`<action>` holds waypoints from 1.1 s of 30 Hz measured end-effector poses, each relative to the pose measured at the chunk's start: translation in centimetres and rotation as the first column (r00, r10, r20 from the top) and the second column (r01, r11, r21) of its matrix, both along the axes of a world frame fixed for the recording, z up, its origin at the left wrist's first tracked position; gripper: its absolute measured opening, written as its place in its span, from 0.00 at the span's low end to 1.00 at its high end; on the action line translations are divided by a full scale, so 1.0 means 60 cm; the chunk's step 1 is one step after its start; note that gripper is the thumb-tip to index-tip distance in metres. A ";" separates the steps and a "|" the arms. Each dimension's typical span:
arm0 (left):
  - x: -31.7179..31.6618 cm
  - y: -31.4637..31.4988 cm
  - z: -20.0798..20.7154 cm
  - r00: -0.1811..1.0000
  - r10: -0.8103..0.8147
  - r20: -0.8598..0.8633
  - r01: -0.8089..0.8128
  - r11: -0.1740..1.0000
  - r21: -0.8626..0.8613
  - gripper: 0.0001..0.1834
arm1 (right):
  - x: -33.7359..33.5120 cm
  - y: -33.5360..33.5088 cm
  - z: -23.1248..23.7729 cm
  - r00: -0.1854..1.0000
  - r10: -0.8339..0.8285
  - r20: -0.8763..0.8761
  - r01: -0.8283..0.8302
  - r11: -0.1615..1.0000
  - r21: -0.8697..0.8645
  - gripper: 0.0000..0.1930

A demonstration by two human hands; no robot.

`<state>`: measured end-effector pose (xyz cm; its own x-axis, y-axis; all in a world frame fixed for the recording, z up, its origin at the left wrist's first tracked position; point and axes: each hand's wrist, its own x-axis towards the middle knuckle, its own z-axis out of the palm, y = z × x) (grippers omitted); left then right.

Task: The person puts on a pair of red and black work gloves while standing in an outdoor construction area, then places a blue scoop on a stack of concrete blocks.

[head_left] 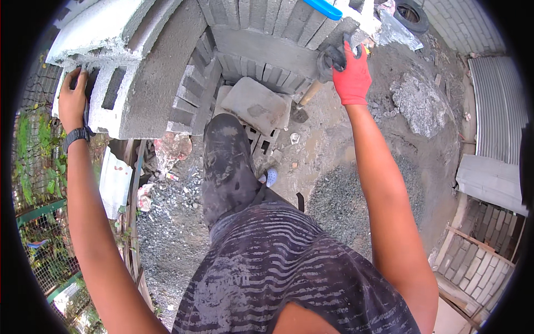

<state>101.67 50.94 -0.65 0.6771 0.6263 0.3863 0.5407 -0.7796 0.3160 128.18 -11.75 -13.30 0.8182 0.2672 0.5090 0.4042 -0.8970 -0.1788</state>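
Left hand (74, 103) touching a hollow concrete block (129, 92), gloved right hand (352, 78) well apart, grips unclear: one lopsided tug could tip that block!

Outdoor building yard, grey hollow blocks (161, 75) stacked in rows, gravel (345, 197) heaped on rough ground (320, 147), a grey pile (420, 106) beyond, corrugated sheet (500, 106), a loose tyre (424, 22), mesh fence (50, 247) with greenery (51, 181) along one side.

Left arm (94, 222) long, nearly straight, rising from 7–8 o'clock; bare left hand (74, 100) near 10, fingers bent. Right arm (384, 183) bent, elbow near 4; red-gloved right hand (352, 78) between 1 and 2, fingers pointing toward 12, grip unclear.
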 end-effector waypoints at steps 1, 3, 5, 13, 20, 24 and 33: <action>-0.001 -0.009 0.002 1.000 0.024 -0.006 -0.024 0.999 0.031 0.27 | -0.006 0.007 0.011 0.998 -0.022 -0.066 0.021 1.000 -0.011 0.38; -0.007 -0.007 0.006 0.999 0.046 -0.002 -0.045 0.999 0.031 0.28 | -0.011 0.014 0.014 0.996 -0.024 -0.081 0.022 1.000 -0.022 0.38; -0.012 -0.004 0.003 0.998 0.065 0.003 -0.066 0.998 0.026 0.29 | -0.013 0.021 0.012 0.995 -0.032 -0.091 0.029 0.999 -0.028 0.39; -0.023 0.029 -0.001 0.968 0.207 -0.139 -0.167 0.952 0.255 0.38 | -0.034 0.059 0.017 0.996 -0.065 -0.059 0.063 0.997 -0.032 0.40; 0.019 -0.038 0.016 0.949 0.194 -0.249 -0.162 0.976 0.143 0.49 | -0.018 0.031 -0.001 0.990 -0.131 -0.048 0.129 0.990 -0.050 0.38; 0.005 -0.040 0.018 0.956 0.218 -0.198 -0.194 0.972 0.132 0.48 | -0.008 0.025 -0.016 0.992 -0.113 0.053 0.116 0.991 -0.066 0.39; 0.008 0.022 0.005 0.975 0.135 -0.175 -0.124 0.990 0.072 0.50 | -0.014 0.030 -0.005 0.998 -0.048 0.051 0.049 0.999 -0.018 0.38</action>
<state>102.15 52.29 -0.35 0.6532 0.6926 0.3060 0.6820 -0.7137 0.1597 127.32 -9.95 -13.58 0.8038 0.2379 0.5452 0.3681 -0.9189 -0.1417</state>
